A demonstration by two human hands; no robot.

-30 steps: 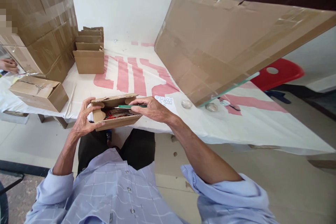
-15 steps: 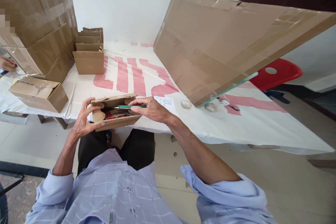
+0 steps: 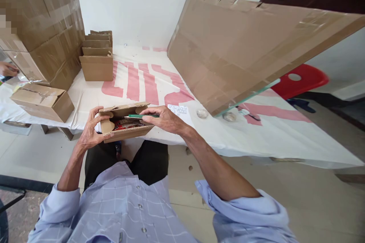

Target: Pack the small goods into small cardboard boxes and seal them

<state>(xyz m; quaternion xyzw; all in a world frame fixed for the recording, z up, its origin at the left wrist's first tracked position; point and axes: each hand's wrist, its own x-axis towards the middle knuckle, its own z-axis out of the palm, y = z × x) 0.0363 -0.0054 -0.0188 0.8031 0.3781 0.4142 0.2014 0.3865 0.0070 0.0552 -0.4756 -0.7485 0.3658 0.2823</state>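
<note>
An opened small cardboard box (image 3: 129, 133) is tilted at the table's front edge, its flap raised at the back. My left hand (image 3: 92, 129) grips the left end of this box, fingers over the upper corner and thumb on the near wall. Inside lie red items (image 3: 122, 124) and brownish ones, too jumbled to tell apart. My right hand (image 3: 164, 117) is at the box's right end, its fingers closed on a thin green strip-like item (image 3: 137, 115) with a pale tip pointing left over the opening. The right end of that item is hidden under my fingers.
A closed carton (image 3: 42, 100) sits at left, before stacked taped cartons (image 3: 54, 38). Several open boxes (image 3: 97, 68) stand behind. A large cardboard panel (image 3: 242, 49) leans at right, near tape rolls (image 3: 202, 113) and a printed paper (image 3: 178, 109). Another person's hand (image 3: 8, 69) shows far left.
Almost nothing differs: both hands, the box and the green item keep their places. The other person's hand at far left has shifted slightly.
</note>
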